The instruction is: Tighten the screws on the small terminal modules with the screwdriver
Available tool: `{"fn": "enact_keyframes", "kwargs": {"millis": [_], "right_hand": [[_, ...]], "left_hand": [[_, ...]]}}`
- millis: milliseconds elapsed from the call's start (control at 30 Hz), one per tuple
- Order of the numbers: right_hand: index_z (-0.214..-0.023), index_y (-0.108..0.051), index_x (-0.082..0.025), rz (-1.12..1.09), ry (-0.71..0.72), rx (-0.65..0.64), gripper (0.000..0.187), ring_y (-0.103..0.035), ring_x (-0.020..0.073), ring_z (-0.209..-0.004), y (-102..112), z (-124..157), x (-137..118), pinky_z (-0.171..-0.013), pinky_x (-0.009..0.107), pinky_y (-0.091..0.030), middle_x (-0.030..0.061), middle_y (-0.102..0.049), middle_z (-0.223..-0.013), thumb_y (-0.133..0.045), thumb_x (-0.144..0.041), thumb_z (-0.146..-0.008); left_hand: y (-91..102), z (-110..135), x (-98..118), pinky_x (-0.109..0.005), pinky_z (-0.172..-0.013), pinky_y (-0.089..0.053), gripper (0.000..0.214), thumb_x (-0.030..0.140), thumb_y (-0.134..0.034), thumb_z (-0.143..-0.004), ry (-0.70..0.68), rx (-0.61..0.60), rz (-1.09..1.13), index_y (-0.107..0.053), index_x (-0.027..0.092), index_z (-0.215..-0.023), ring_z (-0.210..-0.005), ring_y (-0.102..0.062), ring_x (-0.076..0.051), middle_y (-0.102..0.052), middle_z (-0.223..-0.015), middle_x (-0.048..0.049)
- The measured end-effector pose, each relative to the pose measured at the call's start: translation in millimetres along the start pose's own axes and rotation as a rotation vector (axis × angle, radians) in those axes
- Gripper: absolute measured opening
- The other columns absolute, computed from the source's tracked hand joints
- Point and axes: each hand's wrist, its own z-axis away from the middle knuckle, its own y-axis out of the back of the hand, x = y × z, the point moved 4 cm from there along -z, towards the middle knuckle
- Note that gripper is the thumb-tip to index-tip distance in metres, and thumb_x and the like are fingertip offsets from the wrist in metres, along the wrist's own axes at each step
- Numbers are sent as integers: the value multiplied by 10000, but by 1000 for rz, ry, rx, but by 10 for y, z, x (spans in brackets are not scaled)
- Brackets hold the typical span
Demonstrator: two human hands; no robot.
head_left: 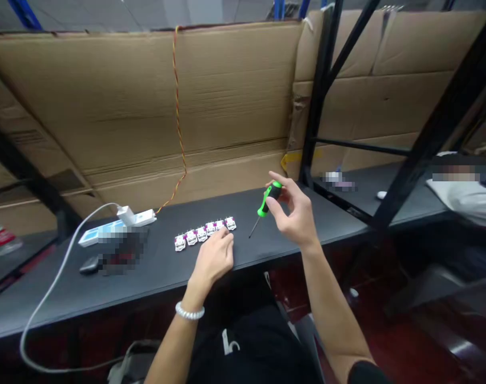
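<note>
A row of several small white-and-purple parts (191, 237), perhaps electrical modules, lies on the dark tabletop in front of me. My left hand (216, 254) rests at the right part of this row with its fingers curled down, touching or covering the near side of some parts; its fingertips are partly hidden. Raised to the right of the row, my right hand (289, 208) grips a green-and-black screwdriver (264, 205) by its handle. The thin shaft slants down to the left, its tip close to the table surface and apart from the parts.
A white power strip (145, 217) with a plugged-in charger (126, 215) and white cable (59, 273) lies at the left, near a dark mouse-like object (90, 265). Cardboard (235, 96) walls the back. A black metal frame (315, 106) stands right; another person's sleeve (459, 197) shows beyond.
</note>
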Motion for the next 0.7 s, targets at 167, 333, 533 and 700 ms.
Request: {"fn": "enact_keyframes", "kwargs": {"millis": [167, 333, 533, 700], "right_hand": [[-1431, -665, -266, 16, 0, -4, 456, -727, 247, -1012, 21, -9, 3, -888, 410, -646, 84, -724, -1169, -679, -315, -978], [-1434, -662, -292, 31, 5, -6, 460, -725, 250, -1002, 42, -14, 12, -882, 425, -648, 78, -721, -1170, -685, -306, -974], [-1436, -668, -285, 19, 0, -4, 469, -723, 239, -980, 58, -20, 34, -876, 410, -646, 75, -713, -1161, -676, -279, -967], [-1442, -665, -279, 24, 8, -8, 474, -721, 238, -990, 69, -22, 30, -870, 403, -648, 74, -711, -1164, -669, -262, -968]], "left_hand": [[-28, -31, 34, -407, -856, -576, 264, 164, -481, -1027, -22, 18, -13, -578, 215, -786, -924, -649, -268, -650, -988, -105], [-67, -32, 20, -406, -883, -585, 297, 189, -494, -1030, -22, 20, -16, -588, 214, -749, -911, -638, -255, -652, -996, -111], [-108, -34, -17, -382, -888, -580, 350, 184, -521, -1021, -12, 73, 27, -546, 210, -673, -860, -612, -211, -638, -996, -91], [-80, -31, 2, -385, -870, -556, 427, 200, -534, -1012, 53, 143, 57, -449, 219, -594, -871, -598, -226, -610, -924, -82]]}}
